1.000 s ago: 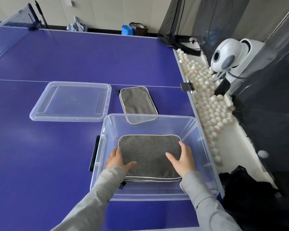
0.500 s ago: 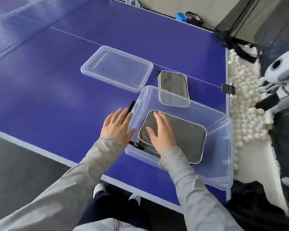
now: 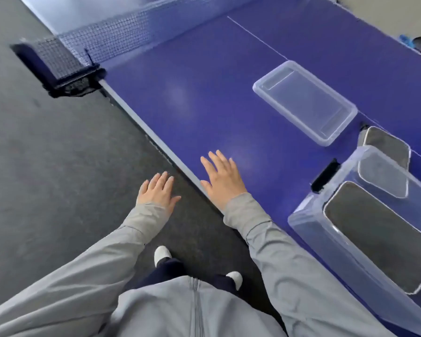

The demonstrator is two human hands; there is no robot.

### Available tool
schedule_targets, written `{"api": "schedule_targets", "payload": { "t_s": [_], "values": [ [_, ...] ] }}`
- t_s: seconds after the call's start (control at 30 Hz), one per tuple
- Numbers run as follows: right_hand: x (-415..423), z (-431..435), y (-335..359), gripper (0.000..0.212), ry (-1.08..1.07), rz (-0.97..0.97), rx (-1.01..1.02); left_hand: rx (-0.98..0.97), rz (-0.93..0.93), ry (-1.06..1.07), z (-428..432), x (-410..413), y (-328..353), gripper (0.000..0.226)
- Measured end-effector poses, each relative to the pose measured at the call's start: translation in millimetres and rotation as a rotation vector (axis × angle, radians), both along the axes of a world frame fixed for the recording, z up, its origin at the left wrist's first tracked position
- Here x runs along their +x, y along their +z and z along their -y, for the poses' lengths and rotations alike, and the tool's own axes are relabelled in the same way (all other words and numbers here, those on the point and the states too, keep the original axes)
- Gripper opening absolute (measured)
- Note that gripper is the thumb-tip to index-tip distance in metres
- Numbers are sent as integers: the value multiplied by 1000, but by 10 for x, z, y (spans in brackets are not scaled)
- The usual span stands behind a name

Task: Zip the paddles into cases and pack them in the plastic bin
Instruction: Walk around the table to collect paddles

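A clear plastic bin (image 3: 309,229) stands at the right on the blue table. A grey zipped paddle case (image 3: 379,237) lies flat inside it. A second grey case (image 3: 387,144) lies on the table just beyond the bin, partly seen through its wall. The bin's clear lid (image 3: 304,100) rests on the table further back. My right hand (image 3: 223,178) hovers open over the table's near edge, well left of the bin. My left hand (image 3: 157,190) is open over the floor, off the table. Both hold nothing.
The table's edge (image 3: 156,139) runs diagonally from the net post (image 3: 68,76) toward my body. The net (image 3: 122,35) crosses the far left. Dark floor (image 3: 46,166) fills the left side. A black latch (image 3: 325,175) sits on the bin's left wall.
Both hands left the case and the bin and moved left. My head turned left, so the bin now sits at the right edge and the floor and net have come into view.
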State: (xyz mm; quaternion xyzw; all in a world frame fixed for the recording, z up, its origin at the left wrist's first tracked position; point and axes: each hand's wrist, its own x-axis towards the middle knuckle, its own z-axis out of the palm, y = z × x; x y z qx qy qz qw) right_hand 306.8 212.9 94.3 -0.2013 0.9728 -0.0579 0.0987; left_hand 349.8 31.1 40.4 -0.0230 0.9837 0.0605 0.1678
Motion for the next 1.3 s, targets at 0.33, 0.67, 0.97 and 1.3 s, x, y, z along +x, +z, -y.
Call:
{"api": "schedule_targets", "payload": {
  "t_s": [0.33, 0.67, 0.97, 1.3],
  "values": [
    [-21, 1413, -702, 58, 203, 411, 254, 2, 209, 326, 1551, 468, -447, 66],
    [-525, 2270, -1003, 59, 385, 474, 356, 80, 330, 664, 2206, 783, -608, 64],
    [-1292, 3081, -1149, 61, 460, 534, 318, 78, 360, 809, 2803, 98, -574, 64],
    [-2062, 3790, -1142, 60, 478, 556, 313, 75, 319, 883, 3539, -638, -517, 65]
  ]
}}
